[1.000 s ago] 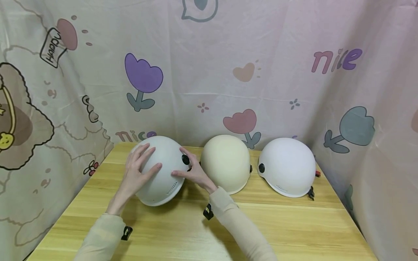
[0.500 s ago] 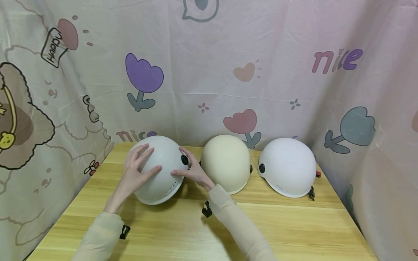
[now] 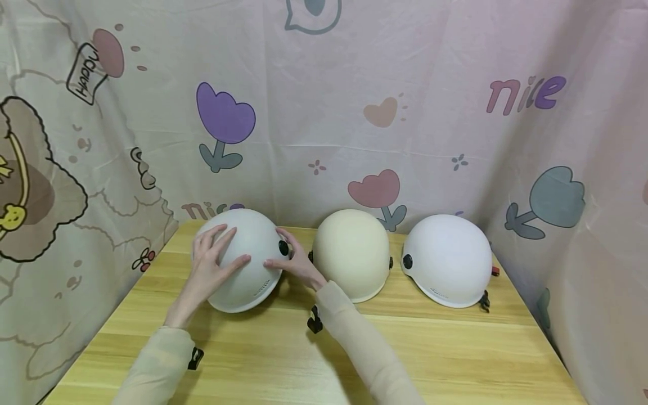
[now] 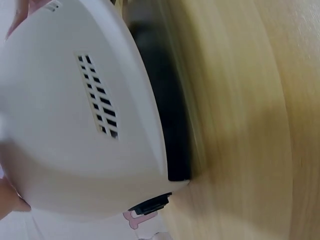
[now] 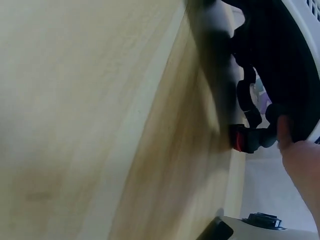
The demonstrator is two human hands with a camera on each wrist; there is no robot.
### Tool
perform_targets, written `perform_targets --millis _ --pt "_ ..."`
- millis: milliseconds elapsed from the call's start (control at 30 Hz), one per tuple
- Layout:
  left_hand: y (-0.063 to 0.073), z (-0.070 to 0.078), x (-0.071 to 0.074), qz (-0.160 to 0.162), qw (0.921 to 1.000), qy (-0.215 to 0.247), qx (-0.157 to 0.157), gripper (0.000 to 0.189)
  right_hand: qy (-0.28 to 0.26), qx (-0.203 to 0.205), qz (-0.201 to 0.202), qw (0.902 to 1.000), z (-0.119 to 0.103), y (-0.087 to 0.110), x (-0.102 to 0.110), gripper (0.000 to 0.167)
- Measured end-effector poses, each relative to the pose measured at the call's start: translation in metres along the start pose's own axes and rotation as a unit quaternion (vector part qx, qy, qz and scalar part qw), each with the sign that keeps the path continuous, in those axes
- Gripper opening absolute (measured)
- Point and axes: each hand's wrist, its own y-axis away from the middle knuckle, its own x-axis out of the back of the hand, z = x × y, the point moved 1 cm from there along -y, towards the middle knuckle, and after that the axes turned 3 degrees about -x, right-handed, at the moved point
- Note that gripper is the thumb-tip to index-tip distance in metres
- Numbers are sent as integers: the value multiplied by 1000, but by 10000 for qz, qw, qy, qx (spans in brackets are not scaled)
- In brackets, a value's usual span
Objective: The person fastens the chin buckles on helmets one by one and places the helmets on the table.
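Note:
On the left of the table in the head view, I hold a light grey-white helmet (image 3: 255, 233) between both hands. My left hand (image 3: 205, 267) lies on its left side, fingers and thumb spread over the curved shell. My right hand (image 3: 301, 264) grips the other side near a round black fitting (image 3: 284, 248), thumb on the shell. A finger (image 5: 301, 162) reaches under the rim in the right wrist view. There a black strap (image 5: 246, 100) with a red-marked buckle (image 5: 242, 139) hangs from the black underside. Vent slots (image 4: 100, 100) show in the left wrist view.
A cream helmet (image 3: 351, 253) stands just right of the held one. Further right sits a white helmet (image 3: 448, 259) with a black clip (image 3: 484, 301) at its edge. The wooden table (image 3: 430, 349) ends at a patterned curtain (image 3: 314, 112).
Between my hands, the grey-white helmet has shifted slightly left and away from me. Both hands keep their hold on it. The other two helmets have stayed in place.

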Motion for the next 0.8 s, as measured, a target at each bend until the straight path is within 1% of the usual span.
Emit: perform_targets --millis 100,167,333,400,600,800 --pt "0 -2 -2 104 9998 -108 -138 70 118 -49 26 9999 1 -3 -2 89" --pt "-1 -3 -3 98 9997 -186 -157 69 190 -116 43 9997 2 -5 -3 90" --pt "0 -7 -4 -165 9990 -381 153 67 411 -348 108 9985 3 -9 -6 92" --pt "0 -9 -5 -220 9985 -429 240 67 505 -417 117 9978 4 -11 -8 93" --pt "-1 -14 -6 -264 9979 -458 364 66 691 -483 150 9963 6 -17 -11 94" --pt "-3 -16 -6 -352 9974 -422 467 66 632 -511 164 9966 8 -20 -11 93"
